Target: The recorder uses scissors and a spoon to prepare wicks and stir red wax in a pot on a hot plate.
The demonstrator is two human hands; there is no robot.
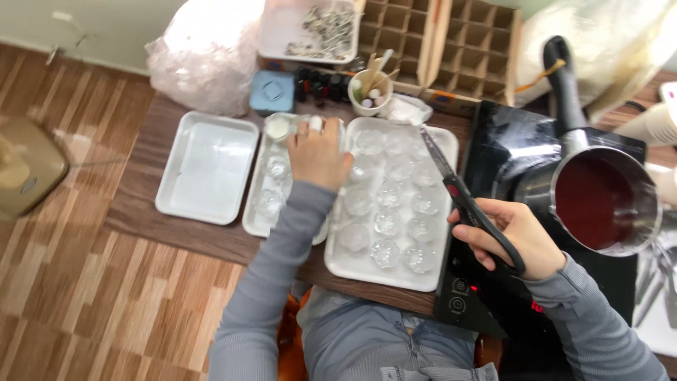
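My left hand [319, 156] reaches over the narrow middle white tray [254, 219] and closes on a small clear glass cup [305, 125] at its far end. Other clear glass cups [275, 168] stand in that tray. My right hand [518, 236] holds black-handled scissors [457, 190], blades pointing away over the right edge of a larger white tray [338, 264]. That tray is filled with several clear flower-shaped glass cups [386, 222].
An empty white tray [206, 168] lies at the left. A saucepan of dark red liquid [599, 201] sits on a black induction hob [515, 155]. Behind are a cup of sticks [370, 90], a blue tin [272, 92], cardboard dividers [451, 42], plastic bags and a tray of wick pieces [310, 32].
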